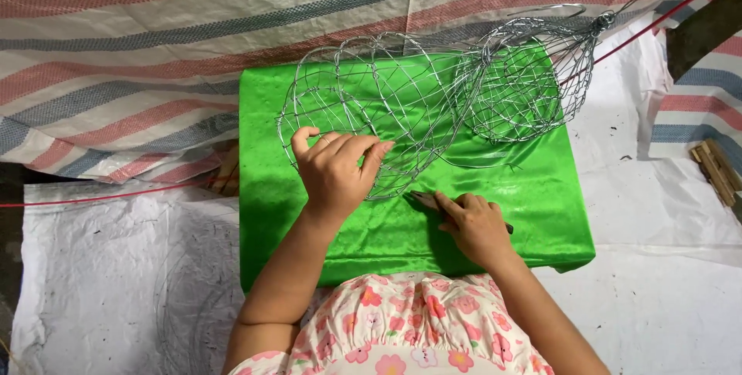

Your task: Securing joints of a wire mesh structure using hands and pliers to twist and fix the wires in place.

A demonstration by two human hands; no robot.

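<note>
Green satin cloth [525, 197] covers a low desk in the middle of the scene, shiny and creased, with white plastic sheeting [657, 298] spread on the floor around it and a striped tarpaulin [154, 50] of red, blue and off-white hanging along the far side. On the cloth lies a wire frame [402, 104] of thin silver wire, bent into rounded, cage-like lobes; the larger lobe sits left of centre, a smaller one to its right tapers to a twisted neck at the far right corner. The person's left hand [336, 170] is clamped on the near edge of the larger lobe, fingers curled over the wires and thumb pressed toward them. The right hand [473, 224] rests on the cloth just beside that lobe, closed around a slim dark tool [423, 199] whose tip points left toward the wire; what kind of tool I cannot tell. A red cord [93, 197] runs across the left side. Small wooden pieces [715, 170] lie at the far right edge.
</note>
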